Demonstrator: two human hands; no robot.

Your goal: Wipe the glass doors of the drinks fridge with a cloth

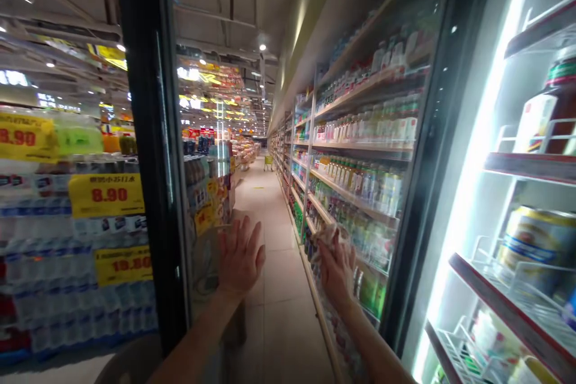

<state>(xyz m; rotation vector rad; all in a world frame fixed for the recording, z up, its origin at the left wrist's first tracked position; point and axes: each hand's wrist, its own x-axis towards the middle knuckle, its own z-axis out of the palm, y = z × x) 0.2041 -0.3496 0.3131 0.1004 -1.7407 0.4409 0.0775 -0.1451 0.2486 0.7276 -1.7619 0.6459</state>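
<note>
A glass cooler door (288, 24) with a dark frame stands open in front of me, and the aisle shows through the pane. My left hand (240, 258), fingers spread, is raised at the pane and seems to lie flat against it. Farther right, my right hand (336, 267) has its fingers bent over a crumpled pale cloth (333, 233). The cloth appears pressed to the glass, though exact contact is hard to see. Part of it is hidden behind the fingers.
Right of the door are lit cooler shelves (531, 167) with bottles and a large can (535, 243). To the left, packs of bottled water (58, 264) are stacked under yellow price signs (108, 195). Through the glass I see long drink shelves (360, 144) and a tiled floor (281, 288).
</note>
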